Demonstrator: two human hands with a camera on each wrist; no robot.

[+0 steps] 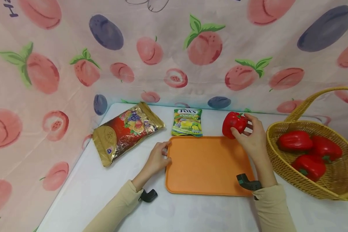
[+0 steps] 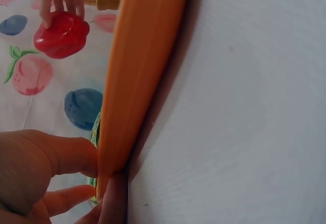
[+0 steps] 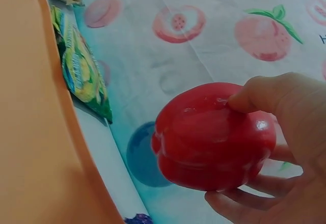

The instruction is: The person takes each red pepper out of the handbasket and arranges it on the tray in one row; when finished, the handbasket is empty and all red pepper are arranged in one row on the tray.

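My right hand (image 1: 253, 137) holds a red bell pepper (image 1: 232, 124) above the far right corner of the orange tray (image 1: 206, 164). In the right wrist view the thumb lies on the upper side of the pepper (image 3: 209, 137), with fingers curled beneath it. At the tray's left edge, my left hand (image 1: 156, 158) pinches the rim. The left wrist view shows the thumb on one side of the tray edge (image 2: 137, 66) and a finger on the other. Three more red bell peppers (image 1: 295, 140) lie in the yellow wicker basket (image 1: 281, 164) on the right.
A green Fox's candy bag (image 1: 187, 122) lies just behind the tray. To the left rests a larger red and gold packet (image 1: 127, 132), set at an angle. A fruit-patterned cloth (image 1: 168, 32) rises behind the white table (image 1: 191, 212). The basket's tall handle (image 1: 304, 103) arches upward.
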